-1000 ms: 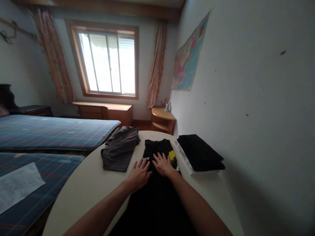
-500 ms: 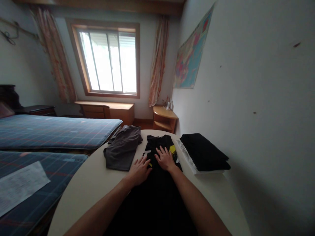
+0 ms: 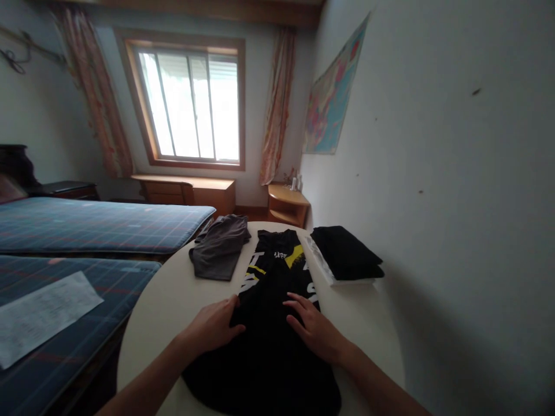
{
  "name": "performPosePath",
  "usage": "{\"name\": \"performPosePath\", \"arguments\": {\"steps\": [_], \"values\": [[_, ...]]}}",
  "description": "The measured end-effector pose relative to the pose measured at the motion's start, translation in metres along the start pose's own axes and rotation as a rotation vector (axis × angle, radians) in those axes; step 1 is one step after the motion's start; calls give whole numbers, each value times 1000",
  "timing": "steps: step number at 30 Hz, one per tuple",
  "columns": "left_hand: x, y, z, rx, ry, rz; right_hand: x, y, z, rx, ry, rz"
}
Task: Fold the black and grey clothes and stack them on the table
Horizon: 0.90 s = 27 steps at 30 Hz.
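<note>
Our left hand (image 3: 217,323) and right hand (image 3: 315,328) come nearer front edge of round cream table (image 3: 160,306). Right fingers apart, left's unclear. Uneven pull could crease black cloth garment (image 3: 273,329).

the one view looks out from the person's head, above the near side of the table (image 3: 143,338), facing forward and down across the room. nearest to it are the left hand (image 3: 214,323) and right hand (image 3: 314,329), low in the picture, either side of the middle. farthest off, left of centre near the top, is the window (image 3: 191,110). the wall (image 3: 455,248) flanks the view on the right, the beds (image 3: 108,225) on the left.
</note>
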<state>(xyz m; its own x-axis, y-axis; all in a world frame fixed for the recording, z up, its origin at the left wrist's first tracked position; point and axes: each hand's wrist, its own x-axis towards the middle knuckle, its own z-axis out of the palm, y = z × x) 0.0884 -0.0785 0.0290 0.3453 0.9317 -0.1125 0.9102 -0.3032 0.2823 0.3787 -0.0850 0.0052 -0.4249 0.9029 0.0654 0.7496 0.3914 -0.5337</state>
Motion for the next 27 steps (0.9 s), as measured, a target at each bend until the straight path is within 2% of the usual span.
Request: {"name": "performPosePath", "arguments": {"steps": [5, 10, 13, 16, 19, 25, 27], "values": [[-22, -8, 0, 43, -73, -81, -70, -17, -14, 47, -33, 18], [-39, -17, -7, -49, -143, -66, -106, -20, -11, -13, 6, 147], [-49, -12, -16, -126, -139, -41, -113, -22, -8, -19, 12, 188], [-59, 2, -27, -192, -149, 0, -115, -26, -5, -9, 63, 171], [-65, 17, -34, -209, -152, 60, -113, -28, 0, -4, 102, 229], [-59, 28, -22, -144, -255, 269, -105, -29, 4, -44, 98, 279], [-54, 29, -15, -156, -251, 313, -104, -34, 0, -13, 81, 300]]}}
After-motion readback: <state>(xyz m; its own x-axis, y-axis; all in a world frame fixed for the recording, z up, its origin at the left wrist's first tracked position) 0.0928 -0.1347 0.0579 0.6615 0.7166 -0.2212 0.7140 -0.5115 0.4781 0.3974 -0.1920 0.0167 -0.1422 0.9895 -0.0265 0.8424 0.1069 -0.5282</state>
